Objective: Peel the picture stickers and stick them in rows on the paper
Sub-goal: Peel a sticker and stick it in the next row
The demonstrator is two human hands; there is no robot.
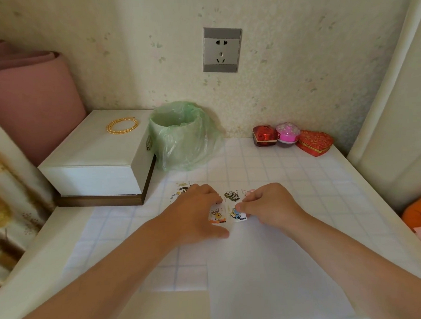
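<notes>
Four picture stickers (231, 195) show on the white paper (126, 235) on the worktop (301, 174), two in the far row and two in the near row. The left hand (195, 213) lies palm down, fingers together, pressing beside the orange sticker (218, 217). The right hand (271, 205) bends its thumb and fingers, pinching the blue sticker (239, 216).
</notes>
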